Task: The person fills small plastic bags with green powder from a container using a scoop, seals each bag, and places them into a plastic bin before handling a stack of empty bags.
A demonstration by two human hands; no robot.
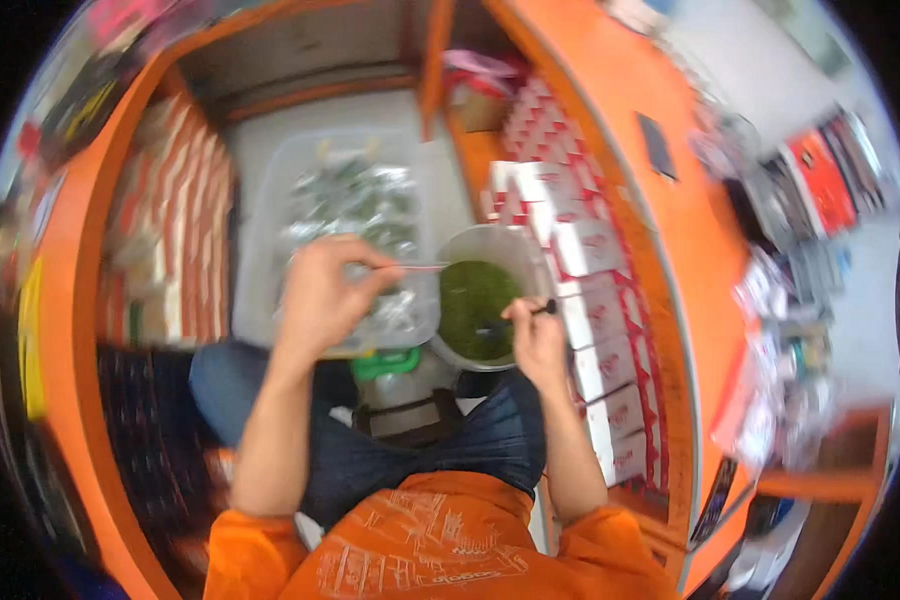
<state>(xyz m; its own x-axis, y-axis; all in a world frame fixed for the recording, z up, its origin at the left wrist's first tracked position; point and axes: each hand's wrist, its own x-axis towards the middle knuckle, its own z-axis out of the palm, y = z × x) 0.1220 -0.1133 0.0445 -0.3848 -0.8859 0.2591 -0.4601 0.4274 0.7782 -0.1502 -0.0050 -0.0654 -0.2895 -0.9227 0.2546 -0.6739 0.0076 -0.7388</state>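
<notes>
My left hand (337,292) pinches a thin, pale pinkish item (420,267) that reaches over the bucket's rim. It may be a small bag seen edge-on; blur hides its exact kind. A round pale bucket (487,238) holds a loose green substance (469,300), perhaps dried herb or powder. Over its right side, my right hand (538,341) grips the dark handle of a spoon-like tool (547,307), whose lower end is down at the green contents. Left of the bucket stands a translucent plastic tub (259,255) containing many shiny packets (352,187) with green in them.
White-and-red boxes (604,315) are stacked close along the bucket's right. An orange counter (607,60) runs beyond them, bearing a dark flat slab (656,146). Striped red-and-white goods (172,225) fill the left shelf. A green plastic item (385,363) lies just before my knees.
</notes>
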